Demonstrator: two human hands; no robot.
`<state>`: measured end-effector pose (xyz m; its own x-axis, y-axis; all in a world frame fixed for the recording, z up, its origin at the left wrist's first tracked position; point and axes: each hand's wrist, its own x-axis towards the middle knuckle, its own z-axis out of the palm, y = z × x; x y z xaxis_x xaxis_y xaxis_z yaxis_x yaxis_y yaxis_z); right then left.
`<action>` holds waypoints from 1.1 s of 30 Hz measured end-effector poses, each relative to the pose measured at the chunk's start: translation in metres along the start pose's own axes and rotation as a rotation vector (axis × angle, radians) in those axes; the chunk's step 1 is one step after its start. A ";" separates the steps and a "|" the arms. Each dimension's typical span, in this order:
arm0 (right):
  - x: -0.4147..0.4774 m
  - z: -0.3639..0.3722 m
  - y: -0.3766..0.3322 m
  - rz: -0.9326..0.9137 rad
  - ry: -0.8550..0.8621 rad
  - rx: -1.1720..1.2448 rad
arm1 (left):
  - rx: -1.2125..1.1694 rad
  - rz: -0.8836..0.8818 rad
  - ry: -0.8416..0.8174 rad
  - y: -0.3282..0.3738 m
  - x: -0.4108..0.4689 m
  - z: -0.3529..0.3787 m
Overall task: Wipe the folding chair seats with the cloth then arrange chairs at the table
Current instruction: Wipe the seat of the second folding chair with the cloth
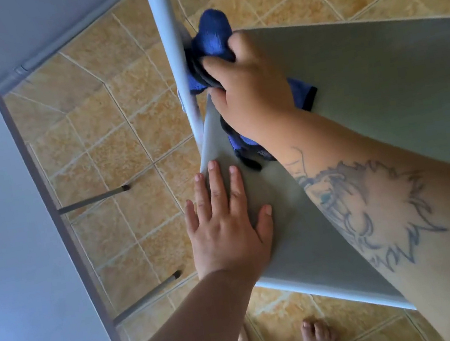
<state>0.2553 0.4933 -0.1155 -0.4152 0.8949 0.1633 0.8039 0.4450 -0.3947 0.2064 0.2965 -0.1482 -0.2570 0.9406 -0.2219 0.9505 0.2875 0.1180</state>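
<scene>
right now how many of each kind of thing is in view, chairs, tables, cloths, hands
folding chair: 1
table: 1
blue cloth: 1
hands: 2, the left hand flat on the seat, the right hand gripping the cloth
total: 5

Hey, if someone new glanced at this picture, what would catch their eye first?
Probably the blue cloth, bunched in the right hand against the chair's pale frame tube near the top centre. Next, the left hand pressed flat on the grey chair seat at centre, above a tan tiled floor.
</scene>
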 end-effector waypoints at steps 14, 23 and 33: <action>0.009 0.015 -0.001 0.007 -0.193 -0.029 | -0.034 0.014 0.000 -0.001 0.000 -0.001; -0.027 -0.008 0.006 -0.178 -0.055 0.098 | -0.054 0.015 0.003 -0.001 -0.001 0.000; -0.026 -0.007 -0.003 -0.154 0.020 -0.010 | -0.045 0.007 0.001 0.000 0.000 -0.001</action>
<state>0.2667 0.4691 -0.1128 -0.5257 0.8163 0.2394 0.7354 0.5776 -0.3544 0.2059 0.2962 -0.1474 -0.2505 0.9429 -0.2196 0.9435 0.2885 0.1627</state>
